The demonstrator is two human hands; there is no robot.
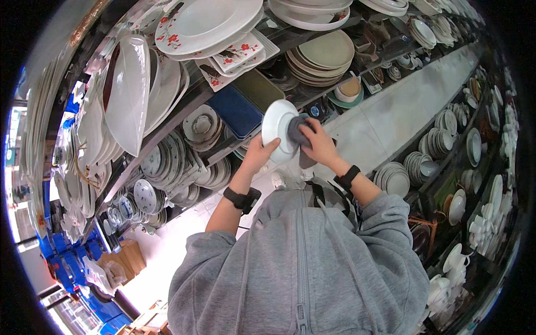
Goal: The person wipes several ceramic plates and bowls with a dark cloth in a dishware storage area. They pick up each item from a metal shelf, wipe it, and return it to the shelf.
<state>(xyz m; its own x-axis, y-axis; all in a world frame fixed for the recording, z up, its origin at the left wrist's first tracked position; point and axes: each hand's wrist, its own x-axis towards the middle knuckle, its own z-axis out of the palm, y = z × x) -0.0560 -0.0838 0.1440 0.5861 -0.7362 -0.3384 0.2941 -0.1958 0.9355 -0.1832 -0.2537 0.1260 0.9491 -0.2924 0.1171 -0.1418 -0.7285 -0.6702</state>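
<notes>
A white round plate (276, 121) is held up, tilted, in front of my body. My left hand (260, 154) grips its lower left rim, with the thumb on the face. My right hand (319, 143) holds a dark grey cloth (298, 129) pressed against the plate's right side. One end of the cloth hangs below that hand. Just beyond the plate, a blue rectangular tray (235, 109) and an olive-green one (260, 91) lie on a shelf.
Shelves of stacked crockery line both sides of a tiled aisle (377, 117). Leaf-shaped white dishes (130, 92) and plates with red blossoms (209, 25) sit close on the left. Stacked plates (391, 179) stand low at the right. A cardboard box (130, 256) rests on the floor.
</notes>
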